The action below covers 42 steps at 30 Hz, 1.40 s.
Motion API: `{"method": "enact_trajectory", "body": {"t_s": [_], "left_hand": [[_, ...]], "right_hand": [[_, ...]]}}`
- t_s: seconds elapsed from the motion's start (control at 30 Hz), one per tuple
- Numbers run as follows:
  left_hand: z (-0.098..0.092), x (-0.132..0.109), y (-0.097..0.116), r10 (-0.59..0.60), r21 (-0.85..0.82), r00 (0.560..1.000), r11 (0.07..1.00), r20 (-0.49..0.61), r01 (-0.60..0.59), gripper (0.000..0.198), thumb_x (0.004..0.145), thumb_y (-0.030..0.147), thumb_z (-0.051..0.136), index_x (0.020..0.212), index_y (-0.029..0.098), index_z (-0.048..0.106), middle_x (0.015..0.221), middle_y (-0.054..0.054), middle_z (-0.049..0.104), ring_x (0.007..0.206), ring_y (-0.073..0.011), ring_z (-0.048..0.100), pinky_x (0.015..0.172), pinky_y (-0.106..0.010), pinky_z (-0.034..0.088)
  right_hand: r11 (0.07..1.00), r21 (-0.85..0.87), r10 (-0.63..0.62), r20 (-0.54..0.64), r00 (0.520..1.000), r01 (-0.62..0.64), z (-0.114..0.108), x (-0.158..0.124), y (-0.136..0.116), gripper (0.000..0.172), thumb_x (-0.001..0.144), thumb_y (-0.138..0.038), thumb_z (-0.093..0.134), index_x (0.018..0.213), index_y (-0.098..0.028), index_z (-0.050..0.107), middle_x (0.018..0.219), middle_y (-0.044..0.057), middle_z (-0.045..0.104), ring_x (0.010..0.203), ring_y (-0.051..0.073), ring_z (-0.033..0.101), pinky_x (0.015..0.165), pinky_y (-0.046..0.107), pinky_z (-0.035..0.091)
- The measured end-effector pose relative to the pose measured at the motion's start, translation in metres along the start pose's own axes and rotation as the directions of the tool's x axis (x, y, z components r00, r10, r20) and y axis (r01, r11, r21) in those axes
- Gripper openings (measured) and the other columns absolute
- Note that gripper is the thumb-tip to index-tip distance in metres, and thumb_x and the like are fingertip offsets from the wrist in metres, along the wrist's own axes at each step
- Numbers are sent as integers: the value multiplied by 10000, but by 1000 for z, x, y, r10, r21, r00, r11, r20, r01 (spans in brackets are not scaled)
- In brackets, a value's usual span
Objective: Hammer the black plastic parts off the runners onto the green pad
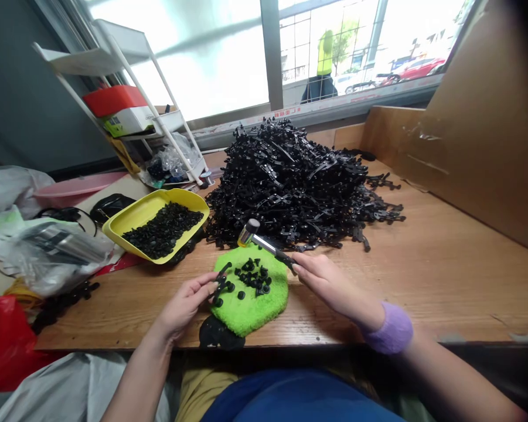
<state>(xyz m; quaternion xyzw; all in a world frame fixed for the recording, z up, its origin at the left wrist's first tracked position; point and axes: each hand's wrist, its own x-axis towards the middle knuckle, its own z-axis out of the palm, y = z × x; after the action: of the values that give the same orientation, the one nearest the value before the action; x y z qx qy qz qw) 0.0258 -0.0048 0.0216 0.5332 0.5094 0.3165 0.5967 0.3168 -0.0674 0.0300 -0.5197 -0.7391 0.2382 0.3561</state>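
Right hand (329, 284) closed around the handle of a small rubber-headed mallet (264, 245), head pointing far and left, while the left hand (184, 306) pinches a black plastic sprig (220, 282) over the edge of a green microfibre cloth (250, 308)! Loose black pieces (251, 276) sit on that cloth, a yellow tray (180, 196) of small black parts lies left on the wooden surface (426, 275), and a huge black plastic heap (290, 181) rises just beyond

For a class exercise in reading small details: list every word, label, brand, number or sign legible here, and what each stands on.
Nothing can be read for certain.
Red print on the white strip along the window sill: too blurred to read.
Label on the red-topped box on the shelf: too small to read.
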Motion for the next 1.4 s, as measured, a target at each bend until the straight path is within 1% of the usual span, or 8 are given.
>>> {"method": "enact_trajectory", "body": {"t_s": [0.2,0.5,0.63,0.73,0.93,1.1,1.27,1.4], "left_hand": [[2,0,1,1,37,1000,999,18,-2,429,664,378,702,1039,175,652,854,-30,673,730,-117,536,649,-199,402],[1,3,2,1,85,999,996,49,-6,442,689,395,672,1066,166,640,880,-39,676,724,-123,542,652,-212,396],[3,4,4,1,89,998,996,64,-6,459,700,410,655,1084,160,634,931,-58,684,772,-146,567,690,-231,412],[4,5,5,28,104,998,994,55,-34,428,706,404,649,1057,159,653,951,-63,689,829,-165,579,730,-237,421],[5,8,3,91,127,996,988,24,-93,335,685,351,672,956,156,700,935,-64,698,910,-207,587,793,-253,433],[2,12,2,147,200,985,966,91,-162,293,737,346,621,948,161,705,912,-64,702,912,-222,595,813,-276,438],[2,12,5,176,299,976,932,125,-207,289,764,362,587,957,185,708,924,-53,703,894,-226,601,811,-283,441],[3,10,9,149,305,974,932,170,-196,335,772,389,570,1000,176,693,969,-65,695,959,-245,585,863,-311,422]], "right_hand": [[997,74,26,25,999,-28,4,-6,2,259,954,-284,348,927,-180,583,859,46,592,763,189,544,690,306,435],[996,75,-60,35,998,57,9,-3,4,276,961,-304,339,991,-189,588,857,42,601,781,201,551,781,331,422],[994,64,-94,56,994,90,10,-1,3,278,964,-295,331,1085,-201,562,960,47,610,851,203,557,799,315,415],[997,-22,-68,72,995,69,9,1,0,285,959,-296,329,1123,-195,539,979,64,605,865,214,556,769,310,415],[956,-290,-31,40,999,42,5,10,-11,279,967,-317,287,851,-174,496,708,29,550,586,162,494,564,260,353],[850,-524,42,176,984,58,7,21,-16,230,933,-277,374,750,-181,475,623,23,521,517,152,472,502,259,281],[855,-516,9,119,993,54,6,23,-18,288,968,-316,284,813,-181,486,628,21,529,504,148,467,496,256,271],[824,-561,39,197,980,80,5,25,-17,247,931,-298,377,756,-179,504,608,29,527,506,156,476,487,256,257]]}}
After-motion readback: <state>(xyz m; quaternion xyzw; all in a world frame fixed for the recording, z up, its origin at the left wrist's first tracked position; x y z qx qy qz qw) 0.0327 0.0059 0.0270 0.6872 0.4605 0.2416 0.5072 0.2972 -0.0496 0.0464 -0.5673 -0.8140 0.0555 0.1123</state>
